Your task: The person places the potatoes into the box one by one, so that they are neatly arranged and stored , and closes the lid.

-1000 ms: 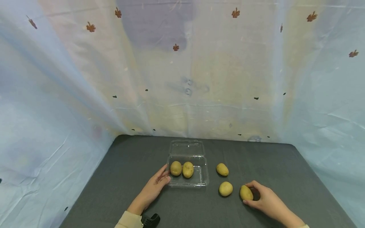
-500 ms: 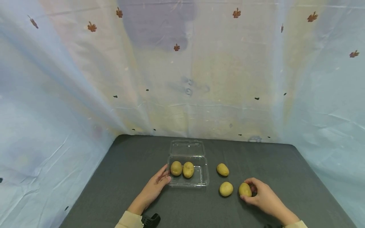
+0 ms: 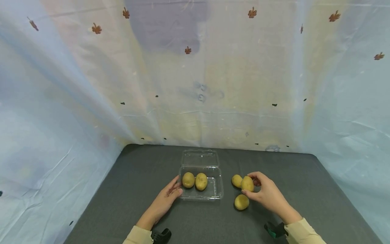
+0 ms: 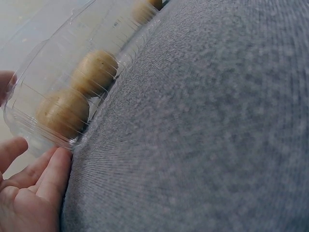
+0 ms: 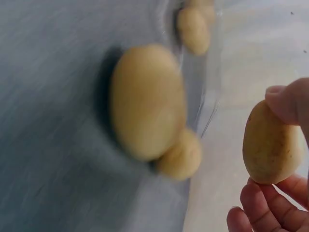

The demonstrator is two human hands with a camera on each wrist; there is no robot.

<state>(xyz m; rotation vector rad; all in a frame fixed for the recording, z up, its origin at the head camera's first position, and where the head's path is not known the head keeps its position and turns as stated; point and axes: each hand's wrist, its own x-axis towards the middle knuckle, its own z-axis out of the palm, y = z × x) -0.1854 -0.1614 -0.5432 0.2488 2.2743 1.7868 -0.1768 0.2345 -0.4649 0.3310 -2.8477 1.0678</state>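
Right of the clear container (image 3: 214, 186), the right hand (image 3: 269, 196) pinched a potato (image 3: 247, 184) — the left hand (image 3: 164, 200), uncurled, touched the container's left side.

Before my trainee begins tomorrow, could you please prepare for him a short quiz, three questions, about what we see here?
1. How many potatoes lie inside the clear container?
2. True or false: the container's lid stands open.
3. Fill in: another potato is held by the person's ____ hand.

Key:
1. Two.
2. True.
3. Right; the right hand holds it between thumb and fingers.
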